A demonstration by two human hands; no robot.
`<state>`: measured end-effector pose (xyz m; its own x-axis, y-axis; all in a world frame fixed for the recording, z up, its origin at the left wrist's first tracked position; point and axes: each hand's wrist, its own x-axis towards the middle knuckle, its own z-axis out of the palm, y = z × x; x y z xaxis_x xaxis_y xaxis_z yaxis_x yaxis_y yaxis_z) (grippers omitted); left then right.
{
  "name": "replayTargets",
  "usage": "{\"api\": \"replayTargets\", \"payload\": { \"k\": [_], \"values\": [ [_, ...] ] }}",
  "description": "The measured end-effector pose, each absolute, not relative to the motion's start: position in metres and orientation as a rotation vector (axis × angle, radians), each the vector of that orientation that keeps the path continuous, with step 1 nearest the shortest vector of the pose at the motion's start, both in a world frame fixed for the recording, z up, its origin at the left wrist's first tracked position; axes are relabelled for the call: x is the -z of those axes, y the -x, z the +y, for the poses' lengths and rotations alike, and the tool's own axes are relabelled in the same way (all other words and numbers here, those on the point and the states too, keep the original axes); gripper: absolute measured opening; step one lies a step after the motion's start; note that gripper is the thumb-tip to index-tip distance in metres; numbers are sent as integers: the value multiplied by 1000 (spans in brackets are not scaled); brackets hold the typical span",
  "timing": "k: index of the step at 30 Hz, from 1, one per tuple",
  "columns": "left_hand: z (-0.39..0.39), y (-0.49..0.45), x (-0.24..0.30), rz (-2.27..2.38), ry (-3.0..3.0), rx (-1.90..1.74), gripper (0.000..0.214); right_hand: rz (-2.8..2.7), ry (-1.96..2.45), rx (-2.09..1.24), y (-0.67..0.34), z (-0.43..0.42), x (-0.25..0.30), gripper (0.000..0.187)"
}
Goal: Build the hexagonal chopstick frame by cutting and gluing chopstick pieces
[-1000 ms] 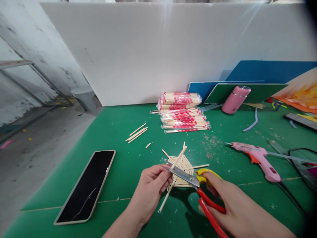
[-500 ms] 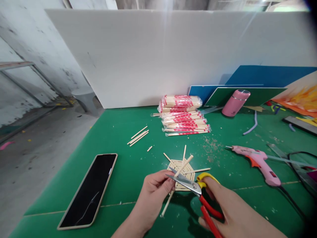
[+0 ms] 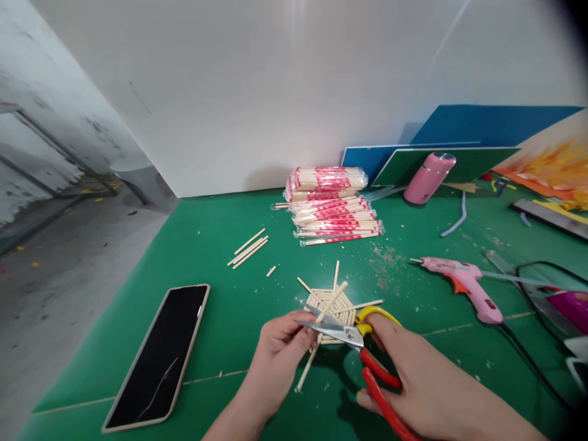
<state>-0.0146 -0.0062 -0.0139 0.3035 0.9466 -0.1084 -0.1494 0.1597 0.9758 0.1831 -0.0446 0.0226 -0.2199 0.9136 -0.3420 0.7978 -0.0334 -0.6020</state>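
Near the front edge of the green tabletop [image 3: 229, 306], in the head view, the left hand [image 3: 280, 349] is closed in a pinch around a thin wooden stick [image 3: 307, 370]. The stick slants from low by the wrist up over a small flat piece of glued sticks [image 3: 321, 298] lying just behind the hands. The right hand [image 3: 413, 380] grips the red handles of the scissors [image 3: 337, 332], a finger through the yellow loop. The blades are parted and cross the stick just beyond the left fingertips. Whether the metal already bites the wood is hard to tell at this angle.

The stick looks light, stiff and brittle. It would likely splinter rather than bend, and a short offcut could jump away, so the firm hold belongs close beside the blades, where the left hand has it. The scissors look heavier and are best held by the handles alone.

Left of the hands lies a dark phone [image 3: 158, 355], with loose sticks [image 3: 248, 248] further back. Wrapped chopstick packs [image 3: 333, 205] sit toward the white board, a pink flask [image 3: 429, 177] to their right, and a pink glue gun [image 3: 459, 285] lies well apart on the right.
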Motion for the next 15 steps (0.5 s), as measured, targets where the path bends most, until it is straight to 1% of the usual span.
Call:
{"api": "replayTargets", "payload": {
  "k": [4,6,15],
  "values": [
    [-5,13,14,939,-1098,-963,14,-2037,1906,-1098,-183,-45,-20,25],
    [-6,12,15,946,-1062,-966,12,-2034,1923,-1119,-182,-45,-20,20],
    [-8,13,23,939,-1003,-910,19,-1968,1956,-1207,-177,-44,-23,24]
  ]
}}
